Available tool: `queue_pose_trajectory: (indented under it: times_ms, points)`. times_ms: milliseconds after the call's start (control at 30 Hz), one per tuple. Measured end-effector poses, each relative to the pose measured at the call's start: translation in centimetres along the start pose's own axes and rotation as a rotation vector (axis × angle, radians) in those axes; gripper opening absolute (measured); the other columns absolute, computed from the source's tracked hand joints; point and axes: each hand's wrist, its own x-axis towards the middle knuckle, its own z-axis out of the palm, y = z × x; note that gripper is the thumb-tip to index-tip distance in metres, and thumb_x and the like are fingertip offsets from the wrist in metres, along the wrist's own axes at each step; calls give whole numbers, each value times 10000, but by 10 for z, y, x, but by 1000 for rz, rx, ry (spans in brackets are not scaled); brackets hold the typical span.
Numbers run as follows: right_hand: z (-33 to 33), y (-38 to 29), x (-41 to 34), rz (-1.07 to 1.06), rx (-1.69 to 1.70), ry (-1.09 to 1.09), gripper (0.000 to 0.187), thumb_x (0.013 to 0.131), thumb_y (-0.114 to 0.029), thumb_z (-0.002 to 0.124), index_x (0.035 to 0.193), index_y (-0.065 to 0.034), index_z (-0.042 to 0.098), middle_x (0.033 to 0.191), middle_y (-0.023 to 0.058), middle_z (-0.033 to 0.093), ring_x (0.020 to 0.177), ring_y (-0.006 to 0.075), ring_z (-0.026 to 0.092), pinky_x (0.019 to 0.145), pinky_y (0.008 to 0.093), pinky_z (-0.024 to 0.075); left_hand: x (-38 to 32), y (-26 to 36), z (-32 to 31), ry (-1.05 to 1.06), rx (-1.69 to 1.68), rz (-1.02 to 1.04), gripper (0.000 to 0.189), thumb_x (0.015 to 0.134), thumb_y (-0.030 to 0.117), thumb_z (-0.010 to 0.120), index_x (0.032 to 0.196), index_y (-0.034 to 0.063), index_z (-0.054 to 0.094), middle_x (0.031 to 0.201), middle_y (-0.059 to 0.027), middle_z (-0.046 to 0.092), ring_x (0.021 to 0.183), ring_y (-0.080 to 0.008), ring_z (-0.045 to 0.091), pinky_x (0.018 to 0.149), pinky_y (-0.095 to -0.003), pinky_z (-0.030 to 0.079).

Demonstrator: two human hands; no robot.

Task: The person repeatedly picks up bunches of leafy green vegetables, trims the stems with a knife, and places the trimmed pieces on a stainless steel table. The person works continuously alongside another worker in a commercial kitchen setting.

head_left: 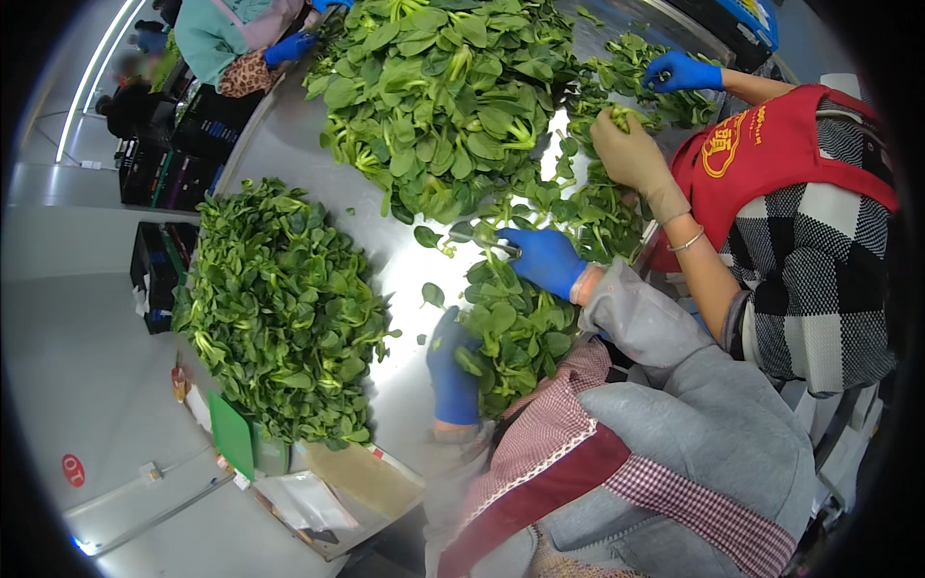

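My right hand [545, 261], in a blue glove, is closed round the handle of a small knife [491, 244] whose blade points left over the steel table [405, 278]. Below it, my left hand [455, 368], also blue-gloved, rests at the left edge of a pile of leafy greens [509, 325] against the table's near edge; a leaf lies by its fingers, and whether it grips any is unclear. A few loose leaves [433, 295] lie between the hands and a large heap of small-leaved greens [282, 318] on the left. A taller heap of greens [441, 108] stands at the far side.
At the right, a co-worker in a red apron [751, 159] handles greens with gloved hands. Another person's blue-gloved hand [290, 48] is at the top left. Black crates [209, 123] stand beyond the left edge. A green board [231, 433] and a tray with papers [311, 498] are at lower left.
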Motion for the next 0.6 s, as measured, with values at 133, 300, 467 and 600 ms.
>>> queue_pose_trajectory:
  times_ms: [133,300,467,600]
  points:
    - [7,7,-7,68,-59,-119,498,784,-207,683,1275,-132,638,981,198,709,880,370,685,786,451,546,-7,6,7,-63,29,34,434,952,181,558,1329,-34,557,894,-22,580,810,-122,574,789,-247,464]
    - [-6,9,-12,173,409,-79,336,808,-170,716,1117,-45,675,807,113,683,678,238,654,641,358,514,-2,7,3,-12,65,42,411,950,184,565,1301,-29,579,948,-46,625,857,-143,587,813,-265,471]
    - [-33,-16,-28,321,948,-250,241,880,-187,738,1043,-25,666,752,-5,616,544,65,504,503,236,401,1,2,9,-100,127,-25,406,950,192,578,1291,-29,586,1125,-88,654,936,-148,600,854,-266,470]
    - [-32,-41,-44,298,1070,-384,394,900,-155,721,1267,-38,640,841,-12,667,627,64,549,549,231,427,-7,0,31,-253,33,-71,448,949,216,613,1307,-49,568,1222,-101,627,1111,-172,587,954,-288,465]
